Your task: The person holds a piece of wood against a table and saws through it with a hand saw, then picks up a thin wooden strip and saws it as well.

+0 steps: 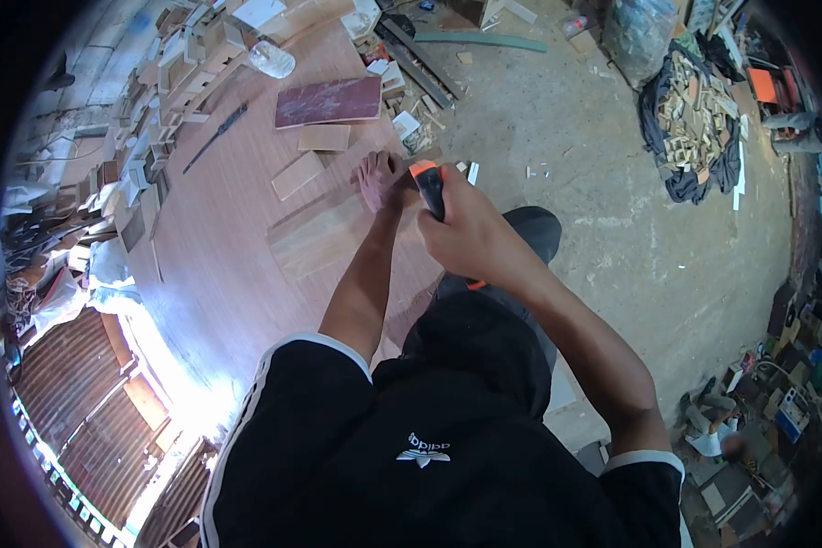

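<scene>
My right hand (pixel 470 228) is wrapped round the black and orange handle of a tool (pixel 432 190), held above my knee; the tool's working part is hard to make out. My left hand (pixel 377 181) rests with bent, slightly spread fingers at the end of a pale wooden board (pixel 315 239), which lies on the plywood sheet (pixel 219 219). Beyond it lie two small wood pieces (pixel 324 138) (pixel 297 176) and a dark red board (pixel 328 101).
A clear plastic bottle (pixel 272 59) and a thin dark tool (pixel 216 137) are at the upper left, beside stacked wood offcuts (pixel 187 68). A dark sack of scraps (pixel 694 119) sits at the upper right. A person (pixel 714 440) is at the lower right.
</scene>
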Demonstrator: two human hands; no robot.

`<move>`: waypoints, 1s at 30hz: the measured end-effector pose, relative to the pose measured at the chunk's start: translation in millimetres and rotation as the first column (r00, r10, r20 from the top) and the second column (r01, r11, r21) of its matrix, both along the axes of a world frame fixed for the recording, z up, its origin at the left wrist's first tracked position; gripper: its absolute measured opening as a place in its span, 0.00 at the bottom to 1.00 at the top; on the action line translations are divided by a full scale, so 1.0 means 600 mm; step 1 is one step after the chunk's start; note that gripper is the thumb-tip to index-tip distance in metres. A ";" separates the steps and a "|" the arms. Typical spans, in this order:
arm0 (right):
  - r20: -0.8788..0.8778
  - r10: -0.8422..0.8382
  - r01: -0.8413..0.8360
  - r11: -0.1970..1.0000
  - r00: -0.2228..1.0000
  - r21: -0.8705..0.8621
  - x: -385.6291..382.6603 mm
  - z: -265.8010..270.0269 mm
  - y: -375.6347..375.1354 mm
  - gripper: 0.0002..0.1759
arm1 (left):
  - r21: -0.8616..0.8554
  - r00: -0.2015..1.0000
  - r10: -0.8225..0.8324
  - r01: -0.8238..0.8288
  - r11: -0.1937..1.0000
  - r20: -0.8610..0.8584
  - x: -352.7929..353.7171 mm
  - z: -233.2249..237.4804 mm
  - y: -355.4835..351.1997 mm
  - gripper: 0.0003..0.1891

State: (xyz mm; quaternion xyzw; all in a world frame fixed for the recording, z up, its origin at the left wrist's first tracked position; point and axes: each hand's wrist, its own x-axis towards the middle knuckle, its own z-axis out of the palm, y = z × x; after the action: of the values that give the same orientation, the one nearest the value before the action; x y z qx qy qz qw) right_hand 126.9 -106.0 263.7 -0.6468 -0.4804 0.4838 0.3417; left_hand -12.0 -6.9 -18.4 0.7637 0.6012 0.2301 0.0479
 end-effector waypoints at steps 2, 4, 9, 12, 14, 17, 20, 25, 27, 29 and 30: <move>-0.006 -0.063 0.062 0.992 0.998 -0.109 -0.012 -0.054 0.016 0.11 | -0.003 0.999 -0.005 0.005 1.000 0.047 0.002 0.002 0.003 0.07; -0.109 -0.072 0.053 0.984 0.991 -0.168 -0.009 -0.152 0.053 0.11 | -0.004 0.998 -0.024 0.024 1.000 0.062 -0.002 0.008 0.000 0.08; -0.248 -0.107 0.051 0.973 0.963 -0.223 -0.017 -0.164 0.073 0.11 | 0.001 0.994 -0.031 0.031 1.000 0.101 0.003 0.029 -0.001 0.10; -0.253 -0.099 0.033 0.967 0.963 -0.252 -0.014 -0.164 0.075 0.11 | -0.003 0.995 -0.019 0.019 1.000 0.103 0.007 0.014 0.002 0.08; -0.087 -0.067 0.057 0.991 0.994 -0.119 -0.026 -0.226 0.067 0.11 | 0.025 0.997 -0.016 0.014 1.000 0.081 -0.003 0.010 -0.003 0.07; 0.016 -0.056 0.056 0.997 0.998 -0.052 -0.012 -0.236 0.070 0.11 | 0.017 0.992 -0.024 0.022 1.000 0.124 0.016 0.027 0.007 0.05; -0.041 -0.080 0.075 0.993 0.996 -0.095 -0.021 -0.247 0.059 0.14 | 0.006 0.994 -0.001 0.001 1.000 0.109 0.012 0.026 0.005 0.05; 0.117 -0.152 0.132 0.977 0.981 0.165 -0.048 -0.239 0.037 0.19 | 0.031 0.994 -0.003 0.000 1.000 0.110 0.006 0.009 0.005 0.06; 0.111 -0.173 0.164 0.983 0.979 0.087 -0.053 -0.236 0.035 0.18 | 0.036 0.992 0.004 -0.008 0.999 0.123 0.008 0.011 0.004 0.06; 0.119 -0.155 0.147 0.986 0.981 0.076 -0.051 -0.241 0.037 0.18 | 0.039 0.992 0.009 -0.014 0.999 0.130 0.011 0.014 0.004 0.06; 0.124 -0.141 0.135 0.989 0.982 0.058 -0.050 -0.232 0.038 0.18 | 0.036 0.989 0.014 -0.019 0.999 0.144 0.012 0.016 0.001 0.06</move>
State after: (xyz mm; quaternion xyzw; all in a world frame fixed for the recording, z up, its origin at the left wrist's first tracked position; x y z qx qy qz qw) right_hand 97.0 -83.4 124.3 -0.6996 -0.4671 0.4048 0.3587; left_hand -4.6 -6.0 -8.9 0.7408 0.5981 0.2963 0.0750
